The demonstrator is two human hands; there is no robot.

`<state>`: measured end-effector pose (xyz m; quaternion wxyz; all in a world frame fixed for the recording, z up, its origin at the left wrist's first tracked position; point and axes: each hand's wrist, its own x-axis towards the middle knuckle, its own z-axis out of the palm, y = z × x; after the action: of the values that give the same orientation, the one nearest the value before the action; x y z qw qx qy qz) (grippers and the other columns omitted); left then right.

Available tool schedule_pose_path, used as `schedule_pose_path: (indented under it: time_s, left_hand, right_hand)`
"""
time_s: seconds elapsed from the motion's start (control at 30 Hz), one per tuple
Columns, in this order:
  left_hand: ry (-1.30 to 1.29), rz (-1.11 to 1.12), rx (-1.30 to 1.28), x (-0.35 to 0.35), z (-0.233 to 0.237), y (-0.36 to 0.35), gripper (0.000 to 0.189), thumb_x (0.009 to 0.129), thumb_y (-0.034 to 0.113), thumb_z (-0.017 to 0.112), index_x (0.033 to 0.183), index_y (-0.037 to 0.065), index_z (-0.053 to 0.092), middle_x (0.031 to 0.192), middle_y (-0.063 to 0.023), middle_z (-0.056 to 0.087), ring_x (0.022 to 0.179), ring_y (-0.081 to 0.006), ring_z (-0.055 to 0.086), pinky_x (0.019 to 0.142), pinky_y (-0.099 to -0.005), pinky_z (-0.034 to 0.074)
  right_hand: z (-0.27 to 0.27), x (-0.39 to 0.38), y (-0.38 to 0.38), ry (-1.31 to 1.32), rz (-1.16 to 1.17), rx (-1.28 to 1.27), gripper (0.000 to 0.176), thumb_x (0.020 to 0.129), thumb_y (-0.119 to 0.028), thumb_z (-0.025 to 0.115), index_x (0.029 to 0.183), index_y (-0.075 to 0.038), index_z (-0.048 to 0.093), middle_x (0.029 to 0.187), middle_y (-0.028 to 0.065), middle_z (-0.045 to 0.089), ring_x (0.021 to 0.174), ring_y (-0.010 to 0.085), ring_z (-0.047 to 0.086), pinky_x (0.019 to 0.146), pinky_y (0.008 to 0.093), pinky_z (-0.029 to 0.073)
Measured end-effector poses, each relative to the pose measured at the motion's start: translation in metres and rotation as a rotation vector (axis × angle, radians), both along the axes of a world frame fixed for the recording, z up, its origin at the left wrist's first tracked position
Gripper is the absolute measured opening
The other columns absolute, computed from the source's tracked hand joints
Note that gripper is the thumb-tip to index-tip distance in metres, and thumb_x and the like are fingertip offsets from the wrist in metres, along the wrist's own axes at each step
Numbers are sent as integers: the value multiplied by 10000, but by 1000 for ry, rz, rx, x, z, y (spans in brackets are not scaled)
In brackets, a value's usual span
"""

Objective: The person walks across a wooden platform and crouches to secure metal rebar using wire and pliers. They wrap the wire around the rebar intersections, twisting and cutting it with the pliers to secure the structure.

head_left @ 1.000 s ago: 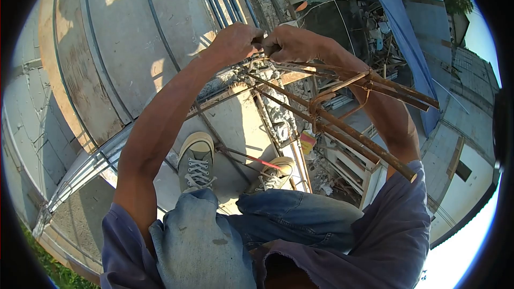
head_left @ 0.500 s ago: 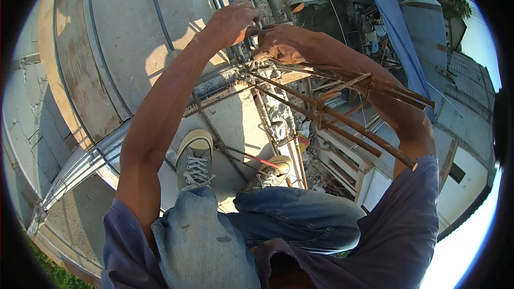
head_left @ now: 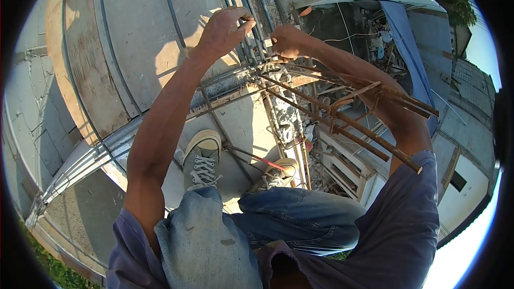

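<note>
My left hand [head_left: 220, 31] is closed in a pinch above a bundle of grey steel bars [head_left: 256, 18]. Just right of those bars, my right hand [head_left: 292, 42] is curled into a fist. A gap separates the two hands, and I cannot tell what either one grips. A thin wire [head_left: 342, 38] runs off to the right from near the right fist. Below the right forearm, rusty rebar [head_left: 369, 131] sticks out toward me, with a bent rusty stirrup [head_left: 336, 108] around it. The bars meet rough concrete just beneath my hands.
Wooden formwork panels [head_left: 88, 69] crossed by bars lie to the left. My shoes [head_left: 202, 160] stand on a ledge, beside a thin rod with a red end [head_left: 270, 164]. Rubble and a wooden frame [head_left: 342, 163] lie lower down at right, below a hanging blue tarp [head_left: 404, 48].
My hands have drawn apart, the right one moving off the bars to the right and closing into a fist. A thin wire now shows beside it. The whole view has shifted slightly.
</note>
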<state>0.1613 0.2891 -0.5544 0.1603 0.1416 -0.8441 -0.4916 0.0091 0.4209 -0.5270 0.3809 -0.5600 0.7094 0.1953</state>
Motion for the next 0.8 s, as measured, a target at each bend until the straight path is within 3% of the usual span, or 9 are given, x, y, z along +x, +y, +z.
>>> schedule_pose_path:
  time_s: [0.1,0.17,0.27,0.43,0.57,0.6,0.67,0.77,0.8]
  left_hand:
    - [-5,40,70,5,-3,1,209,845,204,653,943,21,664,848,-111,673,768,-226,640,701,-352,490]
    - [-18,73,157,7,-9,1,216,853,207,647,957,18,669,838,-104,677,753,-188,633,687,-335,487]
    - [-48,122,131,13,-9,1,193,837,176,619,921,7,664,824,-137,669,742,-263,627,714,-381,477]
    - [-93,127,188,22,-15,-2,208,851,185,623,953,9,666,818,-123,671,736,-212,614,699,-351,477]
    - [-178,109,165,27,-14,-6,220,868,192,627,981,9,670,826,-114,675,755,-171,606,713,-322,472]
    - [-174,106,160,28,-14,-4,220,868,192,627,981,9,670,826,-114,675,755,-171,606,713,-322,472]
    - [-90,137,214,28,-18,-1,227,847,203,596,920,0,664,756,-127,661,670,-203,620,654,-349,477]
    - [-78,145,231,29,-15,2,213,845,180,598,923,-9,657,763,-130,662,669,-206,635,641,-348,479]
    - [-106,156,316,30,-7,3,206,847,159,604,938,-21,646,793,-145,658,691,-223,648,641,-353,495]
  right_hand:
    - [10,-7,5,-177,-211,114,214,712,-78,585,874,-12,707,796,166,669,750,296,675,689,391,536]
    - [10,-16,18,-320,167,-369,299,780,-55,571,1071,-7,621,1150,194,604,989,326,623,917,449,491]
    - [45,-17,11,-281,387,-144,397,779,-71,613,1173,-59,568,1331,153,490,1159,296,532,1012,424,447]
    - [41,-25,24,-227,470,-230,267,825,-99,633,1078,-180,652,1330,0,508,1196,217,488,1025,375,437]
    - [-12,-50,37,-444,428,-374,270,810,-146,647,1073,-205,647,1245,-17,551,1159,191,505,1004,349,445]
    - [-15,-53,39,-757,-17,-183,282,790,-167,655,1067,-222,648,1208,-34,556,1130,177,510,988,331,447]
    - [-24,-55,42,-909,-45,-273,219,830,-141,598,1049,-138,594,1139,52,565,1058,201,560,817,327,496]
    - [2,-40,32,-350,571,-570,125,793,-161,610,917,-148,594,1026,1,599,959,179,576,845,313,462]
    - [10,-38,26,-355,605,-574,172,740,-183,634,912,-190,632,1031,-67,607,972,162,530,940,356,389]
